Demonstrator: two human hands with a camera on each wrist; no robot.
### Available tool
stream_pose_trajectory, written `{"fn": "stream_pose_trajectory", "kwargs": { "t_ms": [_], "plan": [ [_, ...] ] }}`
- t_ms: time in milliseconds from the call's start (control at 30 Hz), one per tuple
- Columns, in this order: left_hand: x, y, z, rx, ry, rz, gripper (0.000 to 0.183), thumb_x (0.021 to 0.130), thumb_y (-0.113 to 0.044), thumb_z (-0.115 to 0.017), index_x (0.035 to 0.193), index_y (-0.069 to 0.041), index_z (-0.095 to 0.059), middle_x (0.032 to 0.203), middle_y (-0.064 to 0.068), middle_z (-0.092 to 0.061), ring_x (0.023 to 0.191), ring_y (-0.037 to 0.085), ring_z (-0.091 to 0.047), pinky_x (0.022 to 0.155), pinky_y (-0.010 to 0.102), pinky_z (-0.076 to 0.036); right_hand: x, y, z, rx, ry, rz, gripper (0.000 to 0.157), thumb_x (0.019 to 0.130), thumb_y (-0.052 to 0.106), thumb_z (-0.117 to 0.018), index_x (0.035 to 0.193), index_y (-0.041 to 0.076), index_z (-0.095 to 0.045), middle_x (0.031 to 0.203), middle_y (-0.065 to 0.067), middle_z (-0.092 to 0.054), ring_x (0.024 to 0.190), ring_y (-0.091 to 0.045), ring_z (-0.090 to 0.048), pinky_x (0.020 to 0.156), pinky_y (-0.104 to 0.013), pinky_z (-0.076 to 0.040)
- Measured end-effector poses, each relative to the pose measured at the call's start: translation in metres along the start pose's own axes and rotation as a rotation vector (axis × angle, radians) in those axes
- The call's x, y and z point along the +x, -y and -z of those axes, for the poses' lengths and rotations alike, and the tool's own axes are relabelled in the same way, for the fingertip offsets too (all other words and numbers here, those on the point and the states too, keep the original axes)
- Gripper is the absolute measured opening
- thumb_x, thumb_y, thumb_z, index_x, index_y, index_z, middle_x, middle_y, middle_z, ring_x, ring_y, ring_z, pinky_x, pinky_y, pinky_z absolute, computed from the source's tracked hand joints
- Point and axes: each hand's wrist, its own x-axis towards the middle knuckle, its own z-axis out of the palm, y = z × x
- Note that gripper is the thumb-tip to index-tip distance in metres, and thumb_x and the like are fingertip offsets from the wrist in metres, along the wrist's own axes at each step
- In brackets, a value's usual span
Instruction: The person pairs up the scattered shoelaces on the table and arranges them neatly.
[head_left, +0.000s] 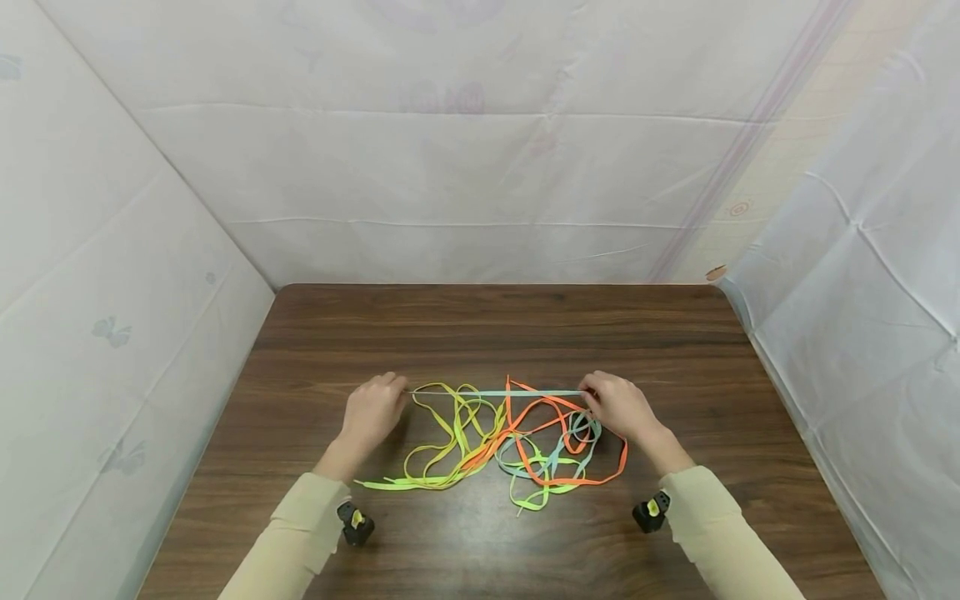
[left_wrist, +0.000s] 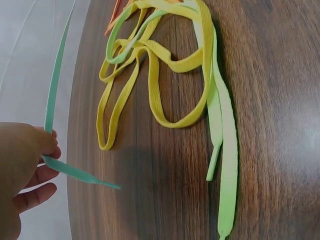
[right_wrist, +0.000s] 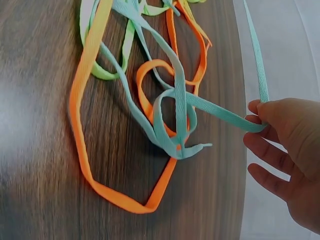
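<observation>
left hand (head_left: 375,408) and right hand (head_left: 618,404) each pinch the teal lace (head_left: 540,392), taut crosswise between them; the right hand is nearer its looped slack (right_wrist: 180,107).

Table (head_left: 480,329) evenly and brightly lit. Diffuse glare (head_left: 487,527) reflected from its near side. Soft shadow (left_wrist: 140,187) cast onto it beside the left hand (head_left: 375,408). Pale cloth (head_left: 465,167) beyond it slightly washed out. Its far edge bowed in both wrist views; wood grain softened there.
</observation>
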Motion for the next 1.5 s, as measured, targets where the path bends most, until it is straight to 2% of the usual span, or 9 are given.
{"fn": "stream_pose_trajectory", "kwargs": {
  "t_ms": [267,433,633,867,1067,1267,1500],
  "plan": [
    [-0.003,0.011,0.008,-0.001,-0.017,0.032,0.009,0.074,-0.001,-0.072,0.082,-0.005,-0.07,0.074,0.005,-0.064,0.058,0.019,-0.059,0.047,0.03,-0.047,-0.004,-0.01,0.006,-0.034,-0.007,-0.014,0.006,0.085,0.011,-0.065,0.089,0.008,-0.067,0.077,0.002,-0.059,0.059,-0.006,-0.048,0.053,-0.025,-0.04],
    [-0.008,0.022,0.01,-0.005,-0.031,0.08,0.007,0.076,-0.005,-0.072,0.082,-0.007,-0.071,0.073,0.003,-0.064,0.06,0.021,-0.061,0.048,0.034,-0.048,-0.007,-0.017,0.01,-0.033,-0.009,-0.034,0.006,0.085,0.011,-0.064,0.09,0.008,-0.066,0.078,0.001,-0.06,0.059,-0.006,-0.047,0.052,-0.026,-0.039],
    [-0.013,0.035,0.013,-0.01,-0.046,0.126,0.004,0.078,-0.007,-0.071,0.081,-0.006,-0.071,0.072,0.005,-0.064,0.062,0.024,-0.062,0.049,0.039,-0.048,-0.012,-0.027,0.015,-0.045,-0.014,-0.044,0.007,0.083,0.012,-0.067,0.09,0.008,-0.067,0.078,0.002,-0.06,0.06,-0.007,-0.05,0.052,-0.026,-0.04],
    [-0.019,0.049,0.021,-0.009,-0.062,0.149,0.004,0.078,-0.006,-0.071,0.081,-0.004,-0.071,0.072,0.007,-0.064,0.06,0.026,-0.062,0.046,0.038,-0.046,-0.018,-0.039,0.022,-0.068,-0.013,-0.054,0.007,0.084,0.012,-0.066,0.09,0.008,-0.068,0.08,0.0,-0.062,0.061,-0.009,-0.053,0.052,-0.028,-0.042],
    [-0.022,0.061,0.025,-0.014,-0.056,0.184,0.005,0.078,-0.005,-0.07,0.082,-0.002,-0.07,0.069,0.007,-0.063,0.056,0.026,-0.06,0.043,0.038,-0.044,-0.023,-0.048,0.024,-0.113,-0.061,0.002,0.005,0.082,0.007,-0.066,0.087,0.007,-0.067,0.077,-0.001,-0.061,0.061,-0.013,-0.056,0.052,-0.032,-0.045],
    [-0.02,0.068,0.029,-0.016,-0.068,0.175,0.005,0.078,-0.004,-0.07,0.082,-0.001,-0.07,0.07,0.009,-0.064,0.049,0.021,-0.055,0.039,0.033,-0.04,-0.025,-0.054,0.023,-0.177,-0.075,0.102,0.007,0.08,0.002,-0.066,0.086,0.006,-0.066,0.077,-0.003,-0.06,0.058,-0.015,-0.057,0.048,-0.027,-0.043],
    [-0.017,0.081,0.033,-0.006,-0.067,0.209,0.006,0.081,-0.007,-0.067,0.083,-0.001,-0.07,0.07,0.011,-0.064,0.046,0.02,-0.052,0.037,0.032,-0.038,-0.028,-0.065,0.024,-0.197,-0.077,0.099,0.008,0.079,0.002,-0.067,0.084,0.007,-0.065,0.075,-0.002,-0.059,0.057,-0.013,-0.054,0.048,-0.028,-0.041]
  ]
}}
